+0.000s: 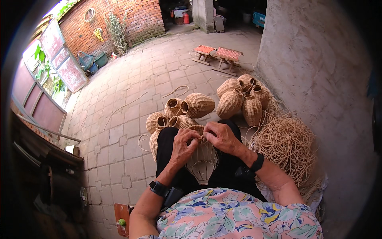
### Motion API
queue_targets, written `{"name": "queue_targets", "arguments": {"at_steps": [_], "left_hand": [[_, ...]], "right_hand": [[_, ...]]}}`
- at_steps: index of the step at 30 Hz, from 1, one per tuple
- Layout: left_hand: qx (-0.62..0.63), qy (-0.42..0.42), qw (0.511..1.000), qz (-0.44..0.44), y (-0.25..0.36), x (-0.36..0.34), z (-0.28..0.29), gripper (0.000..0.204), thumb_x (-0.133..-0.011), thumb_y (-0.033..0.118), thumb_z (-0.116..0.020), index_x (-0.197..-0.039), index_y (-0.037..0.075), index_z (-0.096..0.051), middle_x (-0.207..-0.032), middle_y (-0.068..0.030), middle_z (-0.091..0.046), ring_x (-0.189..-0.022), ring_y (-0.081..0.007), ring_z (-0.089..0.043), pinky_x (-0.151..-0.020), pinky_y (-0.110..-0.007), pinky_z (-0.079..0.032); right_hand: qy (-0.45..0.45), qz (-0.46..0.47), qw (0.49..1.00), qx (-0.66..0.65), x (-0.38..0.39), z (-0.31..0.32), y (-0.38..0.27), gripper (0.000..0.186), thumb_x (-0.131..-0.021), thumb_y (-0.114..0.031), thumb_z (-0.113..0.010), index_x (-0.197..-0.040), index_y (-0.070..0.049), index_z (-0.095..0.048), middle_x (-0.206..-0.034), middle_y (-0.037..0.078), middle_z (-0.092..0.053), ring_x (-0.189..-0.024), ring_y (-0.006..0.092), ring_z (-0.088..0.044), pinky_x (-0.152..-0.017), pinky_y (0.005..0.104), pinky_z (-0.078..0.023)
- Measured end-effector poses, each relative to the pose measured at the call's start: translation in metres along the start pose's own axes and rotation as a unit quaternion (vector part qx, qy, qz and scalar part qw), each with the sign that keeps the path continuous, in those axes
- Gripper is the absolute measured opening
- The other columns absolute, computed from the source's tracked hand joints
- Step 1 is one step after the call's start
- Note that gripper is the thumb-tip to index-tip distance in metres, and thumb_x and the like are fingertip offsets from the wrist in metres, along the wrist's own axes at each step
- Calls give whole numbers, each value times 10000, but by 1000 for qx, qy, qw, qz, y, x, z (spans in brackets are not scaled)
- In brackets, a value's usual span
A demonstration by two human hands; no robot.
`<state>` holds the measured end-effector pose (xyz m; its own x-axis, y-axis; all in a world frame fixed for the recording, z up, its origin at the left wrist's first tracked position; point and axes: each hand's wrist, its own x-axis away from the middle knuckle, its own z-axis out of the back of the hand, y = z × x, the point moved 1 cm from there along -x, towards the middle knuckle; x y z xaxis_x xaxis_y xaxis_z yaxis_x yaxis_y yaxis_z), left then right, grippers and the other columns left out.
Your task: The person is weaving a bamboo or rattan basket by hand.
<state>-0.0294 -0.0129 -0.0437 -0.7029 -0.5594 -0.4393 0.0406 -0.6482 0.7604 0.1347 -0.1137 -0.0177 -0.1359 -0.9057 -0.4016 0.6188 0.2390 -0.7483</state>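
Between my knees sits a partly woven basket, its bare wire frame narrowing toward me and a woven tan band showing at its far end. My left hand is closed, thumb and fingers pinching at the edge of the weave. Close beside it, my right hand also pinches the same edge. The fingertips hide the exact spot and any strand of cord held there. Just beyond my knees lie several finished vase-shaped woven baskets, grouped with their round mouths turned inward.
A second cluster of woven baskets stands farther right. By my right knee, a big tangled heap of tan cord rests against the plaster wall. Two low folding stools stand ahead. Loose cord strands lie on the paved floor.
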Motion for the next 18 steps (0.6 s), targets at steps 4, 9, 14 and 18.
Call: {"name": "queue_targets", "arguments": {"at_steps": [4,9,14,18], "left_hand": [[42,1,999,10,1,-1,2,102,-792,100,-658,-866,39,-694,-936,-64,-686,-953,-250,-594,-847,-357,-473],[-6,22,997,71,5,1,4,113,-769,134,-717,-833,47,-685,-849,-94,-653,-864,-245,-621,-771,-363,-488],[-35,10,998,54,3,3,7,119,-772,107,-708,-842,16,-677,-847,-107,-654,-804,-243,-647,-750,-346,-507],[-44,24,999,21,-1,2,8,104,-769,130,-705,-824,49,-671,-823,-101,-637,-761,-260,-624,-707,-373,-497]], "right_hand": [[4,-19,1000,-12,0,-1,0,125,-861,-94,-635,-878,15,-577,-752,150,-598,-665,249,-591,-639,349,-471],[6,-18,1000,-22,-1,-1,-6,116,-853,-96,-624,-869,9,-579,-745,158,-602,-677,274,-603,-638,366,-476],[-1,-26,999,-26,-5,-2,-10,115,-841,-104,-618,-856,4,-581,-743,175,-609,-692,321,-626,-644,386,-487],[-2,-39,998,-51,-6,-5,-7,119,-842,-106,-623,-865,8,-594,-759,167,-627,-696,292,-634,-649,372,-491]]}}
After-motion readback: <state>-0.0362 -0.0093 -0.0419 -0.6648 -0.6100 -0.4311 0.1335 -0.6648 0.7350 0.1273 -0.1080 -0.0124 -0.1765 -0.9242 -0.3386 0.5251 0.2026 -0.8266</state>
